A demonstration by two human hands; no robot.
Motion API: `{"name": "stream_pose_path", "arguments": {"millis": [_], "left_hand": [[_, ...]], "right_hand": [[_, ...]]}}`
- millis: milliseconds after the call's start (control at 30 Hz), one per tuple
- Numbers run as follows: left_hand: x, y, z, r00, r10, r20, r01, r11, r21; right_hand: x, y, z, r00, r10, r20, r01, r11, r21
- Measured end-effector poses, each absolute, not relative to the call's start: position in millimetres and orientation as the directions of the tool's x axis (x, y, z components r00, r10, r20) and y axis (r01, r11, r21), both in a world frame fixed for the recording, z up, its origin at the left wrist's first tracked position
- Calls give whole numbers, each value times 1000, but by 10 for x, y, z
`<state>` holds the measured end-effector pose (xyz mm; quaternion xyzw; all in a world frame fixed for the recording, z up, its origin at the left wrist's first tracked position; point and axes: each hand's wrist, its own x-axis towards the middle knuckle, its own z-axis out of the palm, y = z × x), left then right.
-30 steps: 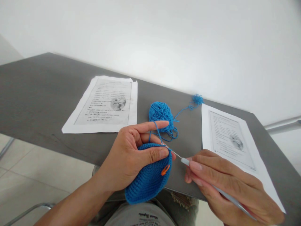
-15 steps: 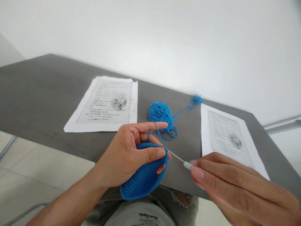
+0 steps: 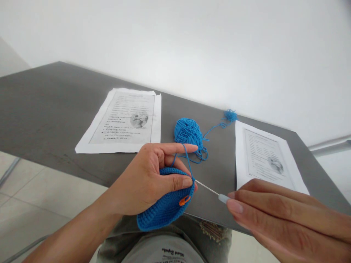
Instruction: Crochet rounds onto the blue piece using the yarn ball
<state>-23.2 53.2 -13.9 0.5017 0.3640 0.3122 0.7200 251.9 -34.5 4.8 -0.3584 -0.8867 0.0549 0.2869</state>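
Note:
A blue crocheted piece [image 3: 164, 212] is pinched at its upper edge between the thumb and fingers of my left hand [image 3: 153, 179]. An orange stitch marker [image 3: 184, 200] hangs on its face. Blue yarn loops over my left index finger, which points out to the right, and runs down to the edge by the thumb tip. My right hand [image 3: 276, 212] grips the pale handle of a thin metal crochet hook [image 3: 208, 187]; the hook's tip meets the work at that edge. Behind the left fingers lies a ball of blue yarn [image 3: 188, 130].
On the grey table [image 3: 55, 109] lie a printed sheet [image 3: 120, 120] at left and another printed sheet [image 3: 267, 157] at right. A small yarn tangle [image 3: 230, 115] sits near the back edge by the white wall. My lap is below the front edge.
My right hand and the hook's handle have shifted slightly right and down. The crocheted piece has tilted a little, its orange marker now lower and further left.

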Motion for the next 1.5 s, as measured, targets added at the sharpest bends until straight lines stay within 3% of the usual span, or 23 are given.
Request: {"name": "stream_pose_path", "arguments": {"millis": [100, 300, 400, 500, 600, 700, 833, 1167, 1500], "left_hand": [[-243, 545, -154, 551, 807, -212, -83, 306, 948], [-254, 557, -175, 587, 782, -211, -111, 336, 935], [-251, 556, -173, 602, 767, -222, -104, 350, 931], [-248, 562, -172, 596, 775, -208, -90, 323, 942], [-247, 572, -176, 575, 794, -196, -98, 306, 947], [-236, 562, -170, 547, 814, -195, -113, 302, 946], [-160, 481, -158, 432, 883, -182, -76, 236, 969], [-2, 242, -217, 289, 943, -164, -135, 209, 968], [-32, 260, -182, 389, 891, -236, -259, 352, 900]], "right_hand": [[2504, -249, 16, -541, 669, 509, 537, 741, -403], [2455, -90, 171, -523, 682, 511, 476, 731, -489], [2389, -101, 105, -376, 777, 504, 416, 628, -658], [2300, -143, -112, -238, 880, 411, 179, 456, -872], [2177, -165, -323, -71, 976, 204, -143, 193, -971], [2009, -159, -425, -8, 1000, -10, -408, -13, -913], [1762, -163, -450, 53, 994, -98, -541, -54, -839], [1538, -270, -443, 167, 985, -38, -557, 62, -828], [1624, -284, -419, 140, 990, 28, -505, 96, -858]]}}
